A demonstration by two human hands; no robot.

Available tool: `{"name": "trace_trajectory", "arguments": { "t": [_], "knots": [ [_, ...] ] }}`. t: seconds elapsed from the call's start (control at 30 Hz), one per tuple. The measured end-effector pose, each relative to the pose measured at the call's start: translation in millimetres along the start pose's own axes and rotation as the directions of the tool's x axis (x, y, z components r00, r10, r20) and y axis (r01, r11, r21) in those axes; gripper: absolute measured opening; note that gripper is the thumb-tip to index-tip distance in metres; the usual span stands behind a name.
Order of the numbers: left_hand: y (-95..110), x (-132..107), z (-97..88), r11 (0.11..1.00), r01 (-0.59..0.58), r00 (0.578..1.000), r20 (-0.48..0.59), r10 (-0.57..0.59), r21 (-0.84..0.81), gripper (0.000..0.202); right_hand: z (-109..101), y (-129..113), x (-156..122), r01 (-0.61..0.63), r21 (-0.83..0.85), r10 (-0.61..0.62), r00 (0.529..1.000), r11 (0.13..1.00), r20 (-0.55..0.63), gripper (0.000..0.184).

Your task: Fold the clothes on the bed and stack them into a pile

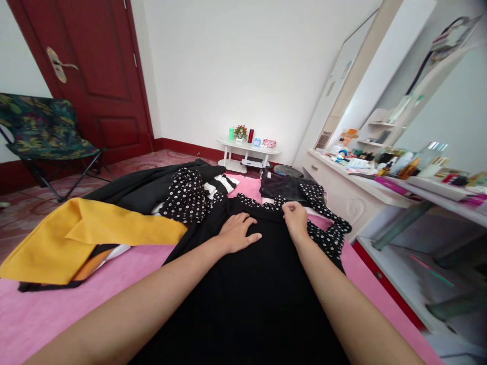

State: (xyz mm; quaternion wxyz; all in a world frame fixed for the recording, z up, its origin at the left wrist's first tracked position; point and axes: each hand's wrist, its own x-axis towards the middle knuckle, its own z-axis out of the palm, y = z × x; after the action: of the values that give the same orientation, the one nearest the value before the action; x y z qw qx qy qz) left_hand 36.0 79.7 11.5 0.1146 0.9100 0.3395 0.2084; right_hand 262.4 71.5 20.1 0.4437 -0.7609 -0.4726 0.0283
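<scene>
A black dress with black-and-white dotted sleeves lies spread on the pink bed cover in front of me. My left hand rests flat on its upper chest part, fingers stretched out and open. My right hand is closed in a pinch on the dress at its dotted neckline. One dotted sleeve lies bunched at the upper left, the other trails off to the right.
A yellow garment lies on the bed at left, over darker clothes. A folding chair and a red door stand at left. A small white table stands by the far wall, and a dresser crowded with bottles runs along the right.
</scene>
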Motion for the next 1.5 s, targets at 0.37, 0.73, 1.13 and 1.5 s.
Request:
{"name": "trace_trajectory", "arguments": {
  "t": [0.37, 0.73, 1.13, 1.5],
  "knots": [
    [-33, 57, -12.6, 0.943, 0.199, 0.863, -0.408, -0.297, -0.266, 0.027, 17, 1, -9, -0.04, -0.196, 0.042, 0.999, 0.98, 0.006, 0.069],
    [-26, 104, -0.2, 0.885, 0.464, 0.885, -0.032, -0.465, -0.033, 0.009, 17, 2, -11, -0.004, -0.015, 0.003, 0.997, 1.0, -0.082, 0.014],
    [-14, 99, -1.8, 0.716, -0.141, 0.726, -0.563, -0.395, -0.684, 0.018, 6, -19, -7, 0.125, 0.635, 0.061, 0.963, 0.762, -0.263, 0.024],
    [-15, 90, 4.0, 0.923, -0.199, 0.809, -0.587, -0.034, -0.329, 0.016, 6, -11, 8, 0.18, 0.655, 0.035, 0.953, 0.734, -0.301, 0.02]
  ]
}}
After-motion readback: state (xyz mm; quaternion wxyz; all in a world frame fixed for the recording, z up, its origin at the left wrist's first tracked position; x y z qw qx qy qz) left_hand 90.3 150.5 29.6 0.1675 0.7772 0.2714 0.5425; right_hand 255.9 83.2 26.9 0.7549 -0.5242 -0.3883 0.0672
